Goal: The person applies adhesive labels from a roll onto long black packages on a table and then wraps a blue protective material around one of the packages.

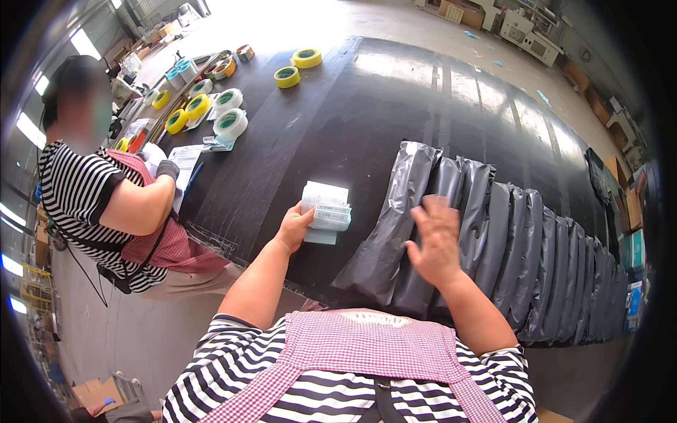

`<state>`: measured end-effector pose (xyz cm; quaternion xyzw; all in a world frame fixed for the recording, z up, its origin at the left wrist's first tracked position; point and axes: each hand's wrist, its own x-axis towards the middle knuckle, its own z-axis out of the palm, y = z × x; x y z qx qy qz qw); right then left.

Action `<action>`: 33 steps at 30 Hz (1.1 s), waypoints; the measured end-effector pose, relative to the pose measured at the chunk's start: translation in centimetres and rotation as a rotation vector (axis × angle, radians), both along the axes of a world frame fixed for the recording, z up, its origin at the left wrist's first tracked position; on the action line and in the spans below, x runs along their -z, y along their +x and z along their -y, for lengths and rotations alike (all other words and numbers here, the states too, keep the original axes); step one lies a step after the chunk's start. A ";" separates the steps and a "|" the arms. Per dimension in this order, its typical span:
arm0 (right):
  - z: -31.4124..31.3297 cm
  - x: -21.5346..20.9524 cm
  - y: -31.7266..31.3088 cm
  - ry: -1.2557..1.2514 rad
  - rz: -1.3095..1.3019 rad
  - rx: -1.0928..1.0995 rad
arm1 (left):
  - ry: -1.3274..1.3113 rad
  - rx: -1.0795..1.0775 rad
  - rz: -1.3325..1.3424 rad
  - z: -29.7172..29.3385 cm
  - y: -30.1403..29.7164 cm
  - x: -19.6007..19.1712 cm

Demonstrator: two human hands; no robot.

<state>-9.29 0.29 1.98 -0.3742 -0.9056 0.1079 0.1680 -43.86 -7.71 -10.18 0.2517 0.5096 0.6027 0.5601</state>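
My left hand (295,228) pinches a thick wad of white printed labels (326,203) by its near left edge, above the black table. A pale blue-green piece (321,237) sticks out under the wad. On the right, my right hand (436,243) is over the leftmost grey plastic mailer bags, fingers spread and slightly blurred, with nothing in it. I cannot tell whether it touches them. The nearest grey mailer bag (384,243) lies lengthwise, its lower end spread wider. Further packed grey bags (543,261) overlap in a row toward the right.
The black table (310,134) carries yellow tape rolls (307,58) and white tape rolls (230,124) at the far left. At the left edge a co-worker (134,204) in a gloved hand handles paper sheets (185,166). Boxes (635,250) stand past the right end.
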 end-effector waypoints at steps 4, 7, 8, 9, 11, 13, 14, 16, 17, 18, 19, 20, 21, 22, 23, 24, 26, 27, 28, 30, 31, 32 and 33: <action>0.1 2.1 -5.2 0.023 0.350 -0.595 | 0.020 -0.022 0.133 1.4 0.2 0.1; -0.5 0.7 -7.7 -0.004 0.656 -0.687 | 0.129 -0.114 0.192 2.8 -0.3 0.9; -0.5 0.2 -8.1 -0.041 0.794 -0.690 | 0.165 -0.149 0.209 3.0 -0.2 0.9; -1.0 0.9 -7.8 -0.051 0.825 -0.712 | 0.201 -0.183 0.225 3.1 -0.1 0.8; -1.5 -0.4 -7.3 -0.046 0.877 -0.750 | 0.200 -0.256 0.258 3.7 0.8 0.4; -2.3 -1.3 -7.6 -0.065 0.849 -0.770 | 0.215 -0.290 0.302 4.1 1.2 0.5; -2.7 -1.2 -7.5 -0.058 0.781 -0.769 | 0.214 -0.309 0.355 4.3 1.8 0.5; -3.3 -1.3 -7.5 -0.048 0.656 -0.744 | 0.207 -0.340 0.462 4.6 3.0 0.5; -3.2 -2.2 -8.1 -0.048 0.598 -0.731 | 0.168 -0.364 0.495 4.8 3.5 0.5; -3.1 -3.3 -8.7 -0.047 0.543 -0.718 | 0.193 -0.353 0.518 4.8 4.0 0.2; -2.8 -4.3 -9.6 -0.023 0.499 -0.695 | 0.218 -0.342 0.542 4.8 4.5 -0.1; -2.6 -5.4 -10.4 -0.078 0.463 -0.675 | 0.243 -0.327 0.559 4.7 4.8 -0.2; -2.1 -5.2 -10.9 -0.064 0.444 -0.654 | 0.253 -0.309 0.575 4.4 4.9 0.2; -1.6 -4.6 -11.4 -0.049 0.426 -0.634 | 0.224 -0.253 0.688 4.6 4.7 0.2; -1.4 -2.9 -11.5 -0.055 0.449 -0.603 | 0.190 -0.178 0.796 4.5 4.2 0.0; -1.1 -1.3 -11.5 -0.087 0.452 -0.522 | 0.158 -0.110 0.899 4.7 3.5 -0.5; -0.6 1.2 -11.7 -0.079 0.470 -0.397 | 0.010 -0.329 0.596 5.0 0.1 0.4; -0.3 1.8 -11.1 -0.080 0.448 -0.376 | -0.115 -0.282 0.619 5.8 -1.1 -1.8; -0.1 2.4 -10.4 -0.082 0.427 -0.353 | -0.240 -0.233 0.639 6.4 -1.9 -4.1; 0.8 2.2 -10.1 -0.110 0.336 -0.331 | -0.200 -0.308 0.539 7.6 -3.6 -4.8; 1.1 1.8 -9.6 -0.144 0.272 -0.320 | -0.122 -0.286 0.498 8.3 -4.2 -4.9; 1.5 1.0 -9.4 -0.170 0.208 -0.310 | -0.036 -0.264 0.456 8.7 -4.8 -5.2; 2.4 0.0 -9.1 -0.112 0.041 -0.297 | -0.025 -0.229 0.396 8.6 -4.5 -6.3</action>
